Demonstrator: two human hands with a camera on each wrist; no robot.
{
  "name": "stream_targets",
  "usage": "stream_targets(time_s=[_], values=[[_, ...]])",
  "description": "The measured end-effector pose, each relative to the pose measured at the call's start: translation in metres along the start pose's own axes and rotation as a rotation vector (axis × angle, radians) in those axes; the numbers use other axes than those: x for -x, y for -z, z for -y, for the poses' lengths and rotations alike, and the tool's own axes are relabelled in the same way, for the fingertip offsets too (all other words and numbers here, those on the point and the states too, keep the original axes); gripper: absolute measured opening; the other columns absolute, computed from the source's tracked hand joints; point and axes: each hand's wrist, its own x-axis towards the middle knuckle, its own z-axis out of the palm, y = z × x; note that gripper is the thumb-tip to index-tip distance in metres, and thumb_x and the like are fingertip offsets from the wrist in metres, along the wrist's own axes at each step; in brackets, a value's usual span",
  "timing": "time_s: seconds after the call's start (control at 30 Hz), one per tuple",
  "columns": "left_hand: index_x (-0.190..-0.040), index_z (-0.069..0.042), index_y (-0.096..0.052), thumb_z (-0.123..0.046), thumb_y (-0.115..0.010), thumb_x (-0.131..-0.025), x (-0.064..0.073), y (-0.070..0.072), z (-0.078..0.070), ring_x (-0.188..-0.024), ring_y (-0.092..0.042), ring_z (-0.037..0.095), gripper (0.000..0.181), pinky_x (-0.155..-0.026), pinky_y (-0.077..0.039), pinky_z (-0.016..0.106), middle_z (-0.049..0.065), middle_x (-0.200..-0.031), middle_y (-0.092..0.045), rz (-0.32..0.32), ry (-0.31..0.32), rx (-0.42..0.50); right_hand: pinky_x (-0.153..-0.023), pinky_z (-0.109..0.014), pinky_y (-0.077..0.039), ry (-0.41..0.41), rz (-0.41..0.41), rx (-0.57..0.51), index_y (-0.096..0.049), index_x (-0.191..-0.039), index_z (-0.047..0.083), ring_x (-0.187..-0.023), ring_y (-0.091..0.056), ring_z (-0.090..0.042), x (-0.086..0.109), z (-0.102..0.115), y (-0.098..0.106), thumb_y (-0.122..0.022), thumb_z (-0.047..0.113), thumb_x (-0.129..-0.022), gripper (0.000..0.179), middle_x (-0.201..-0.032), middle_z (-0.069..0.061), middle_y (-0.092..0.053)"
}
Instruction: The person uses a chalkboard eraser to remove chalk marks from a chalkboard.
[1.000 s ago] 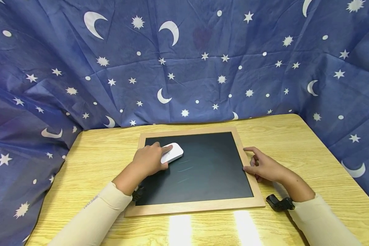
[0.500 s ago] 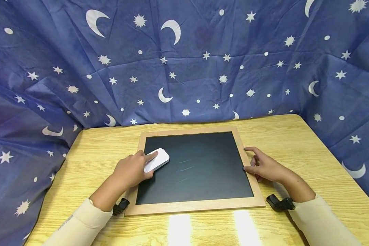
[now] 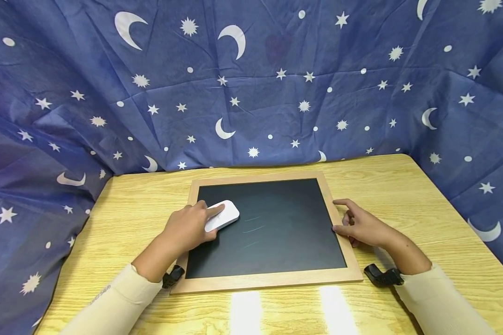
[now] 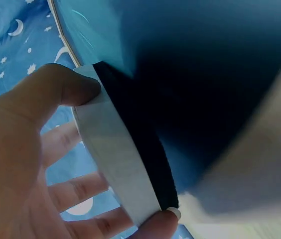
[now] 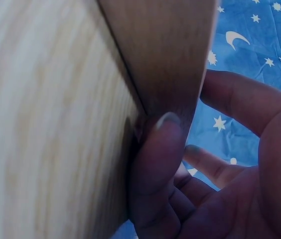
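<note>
A wood-framed chalkboard (image 3: pixel 289 237) lies flat on the table, with a few faint chalk strokes (image 3: pixel 254 229) near its middle. On its left half my left hand (image 3: pixel 187 225) grips a white chalkboard eraser (image 3: pixel 228 214), index finger stretched along the top. The left wrist view shows the eraser's dark pad (image 4: pixel 143 144) facing the board, with thumb and fingers round its pale body. At the board's right edge my right hand (image 3: pixel 364 228) holds the wooden frame (image 5: pixel 165 45), its thumb and index finger on the rim and other fingers curled at the side.
The wood-grain table (image 3: pixel 142 195) extends on every side of the board. A dark blue curtain (image 3: pixel 272 107) with moons and stars hangs behind it and along both sides. Light glare (image 3: pixel 246 311) shows at the front.
My left hand has slid the eraser left and toward me across the board, then slightly back to the right. The right hand and the chalkboard have stayed in place.
</note>
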Motion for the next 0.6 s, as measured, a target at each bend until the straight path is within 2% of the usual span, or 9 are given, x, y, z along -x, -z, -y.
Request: stream_targets(time_s=[0.27, 0.6], values=[[-0.143, -0.031, -0.057, -0.041, -0.081, -0.082, -0.02, -0.002, -0.022, -0.075, -0.061, 0.025, 0.066, -0.061, -0.049, 0.039, 0.01, -0.1, -0.063, 0.026, -0.042, -0.005, -0.05, -0.035, -0.05, 0.002, 0.004, -0.009, -0.019, -0.156, 0.005, -0.055, -0.052, -0.018, 0.0, 0.0, 0.0, -0.069, 0.016, -0.094, 0.081, -0.087, -0.012, -0.046], [-0.145, -0.034, -0.054, -0.039, -0.079, -0.084, -0.042, 0.0, -0.05, -0.076, -0.059, 0.022, 0.066, -0.065, -0.051, 0.043, 0.009, -0.105, -0.063, 0.066, -0.072, 0.0, -0.049, -0.034, -0.05, 0.007, 0.004, -0.007, -0.019, -0.156, 0.005, -0.056, -0.051, -0.018, 0.0, 0.0, 0.0, -0.07, 0.016, -0.094, 0.081, -0.087, -0.012, -0.046]])
